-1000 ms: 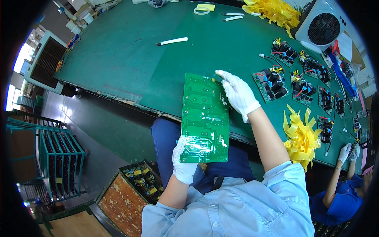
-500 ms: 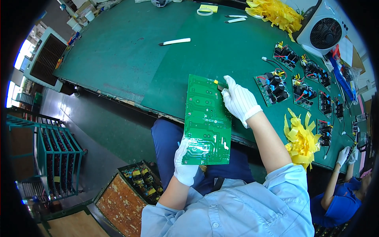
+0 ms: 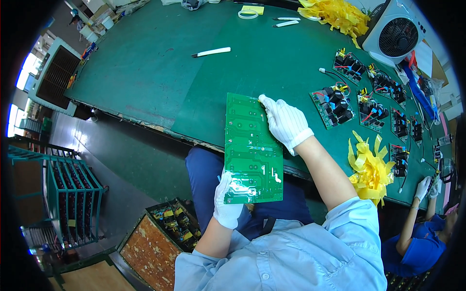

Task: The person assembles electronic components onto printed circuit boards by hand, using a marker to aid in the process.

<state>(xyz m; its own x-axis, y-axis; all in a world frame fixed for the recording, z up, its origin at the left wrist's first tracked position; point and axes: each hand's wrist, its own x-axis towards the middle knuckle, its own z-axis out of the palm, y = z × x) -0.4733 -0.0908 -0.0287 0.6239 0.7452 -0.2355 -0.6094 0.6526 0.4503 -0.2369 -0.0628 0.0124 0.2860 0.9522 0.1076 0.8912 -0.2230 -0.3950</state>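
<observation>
A green circuit board [image 3: 253,150] stands tilted up before me over my lap, its flat soldered side showing. My left hand [image 3: 227,206], in a white glove, holds its lower left edge; the fingertips behind it are hidden. At the upper right edge, my right hand [image 3: 287,125] in a striped white glove has its fingers together, gripping the board there. What lies under those fingers cannot be seen. Beyond the board, a white-handled tool with a dark tip [image 3: 211,52] lies on the green table [image 3: 204,82].
Boards with components [image 3: 335,105] lie to the right, near a heap of yellow tape strips [image 3: 369,172]. More yellow strips [image 3: 335,17] and a fan [image 3: 398,36] stand farther back. A crate of boards [image 3: 174,220] is lower left. A co-worker [image 3: 412,247] works at right.
My right hand has shifted left, onto the board's upper right edge. A small yellow spot that showed by its fingers is out of sight. My left hand keeps its hold.
</observation>
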